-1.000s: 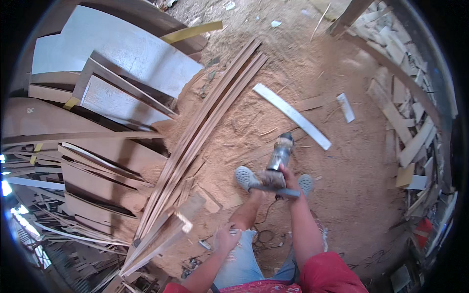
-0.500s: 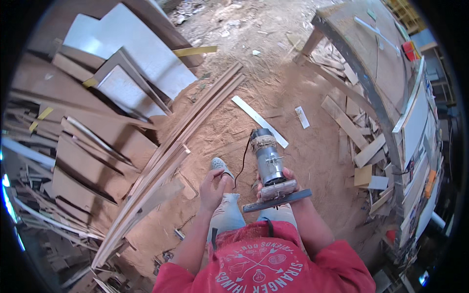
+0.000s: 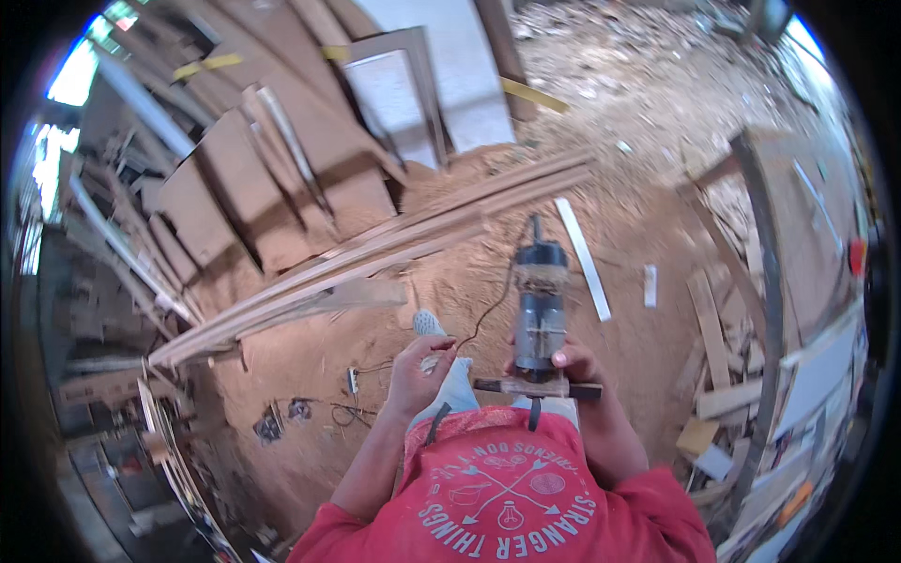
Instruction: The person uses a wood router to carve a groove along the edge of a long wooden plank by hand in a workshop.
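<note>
My right hand (image 3: 582,366) grips a cylindrical power trimmer (image 3: 539,310) with a silver-and-dark body, held upright in the picture, with a flat base and dark crossbar (image 3: 587,391) at its lower end. My left hand (image 3: 427,371) is over my left leg with its fingers curled together beside the tool's cord (image 3: 483,317); whether they hold the cord is unclear. The cord runs from the tool toward the ground, where a white socket strip (image 3: 353,380) lies among tangled wires (image 3: 345,415). My shoe (image 3: 427,321) shows above the left hand.
Leaning boards (image 3: 216,197) and white sheets (image 3: 460,75) fill the upper left. Long wooden strips (image 3: 366,251) lie diagonally on the sawdust floor (image 3: 638,357), with a white strip (image 3: 582,258) beside them. A wooden table (image 3: 807,244) and offcuts (image 3: 723,338) are on the right, debris (image 3: 619,56) farther back.
The view has swung, shifting the board stacks upward. The trimmer has risen closer to my body and turned more upright. My left hand has moved up from my thigh, its fingers now curled.
</note>
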`<state>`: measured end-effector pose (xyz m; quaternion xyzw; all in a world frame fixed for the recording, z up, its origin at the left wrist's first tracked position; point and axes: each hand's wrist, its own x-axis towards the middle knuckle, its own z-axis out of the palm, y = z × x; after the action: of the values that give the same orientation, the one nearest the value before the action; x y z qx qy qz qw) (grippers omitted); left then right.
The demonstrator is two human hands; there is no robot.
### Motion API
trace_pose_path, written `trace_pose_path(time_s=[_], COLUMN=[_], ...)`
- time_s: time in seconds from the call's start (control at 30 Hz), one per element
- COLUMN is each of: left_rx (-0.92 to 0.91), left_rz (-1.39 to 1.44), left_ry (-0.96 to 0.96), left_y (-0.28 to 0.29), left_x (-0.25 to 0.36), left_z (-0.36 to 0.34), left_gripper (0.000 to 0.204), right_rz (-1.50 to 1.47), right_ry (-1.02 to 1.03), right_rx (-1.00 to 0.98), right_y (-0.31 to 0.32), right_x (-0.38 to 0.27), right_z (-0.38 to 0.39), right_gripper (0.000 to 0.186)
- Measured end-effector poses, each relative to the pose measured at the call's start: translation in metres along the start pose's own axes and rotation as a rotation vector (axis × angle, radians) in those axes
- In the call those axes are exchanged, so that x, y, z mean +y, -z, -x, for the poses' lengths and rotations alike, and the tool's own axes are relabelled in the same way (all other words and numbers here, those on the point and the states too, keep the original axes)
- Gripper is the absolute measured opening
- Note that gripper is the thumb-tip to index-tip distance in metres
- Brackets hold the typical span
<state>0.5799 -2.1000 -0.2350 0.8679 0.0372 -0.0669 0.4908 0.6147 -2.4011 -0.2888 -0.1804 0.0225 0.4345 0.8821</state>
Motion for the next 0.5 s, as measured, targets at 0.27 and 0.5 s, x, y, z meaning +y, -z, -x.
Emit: trace_pose_path(time_s=[0.27, 0.5], left_rx=[0.065, 0.22], left_rz=[-0.103, -0.017], left_ry=[0.228, 0.038], left_y=[0.108, 0.205], left_x=[-0.085, -0.188], left_z=[0.064, 0.084], left_gripper=[0.028, 0.031], right_rz=[0.28, 0.309], right_ry=[-0.012, 0.148], right_rx=[0.199, 0.257], right_y=[-0.028, -0.11], right_x=[0.064, 0.149], right_z=[-0.07, -0.185], right_gripper=[0.111, 0.088])
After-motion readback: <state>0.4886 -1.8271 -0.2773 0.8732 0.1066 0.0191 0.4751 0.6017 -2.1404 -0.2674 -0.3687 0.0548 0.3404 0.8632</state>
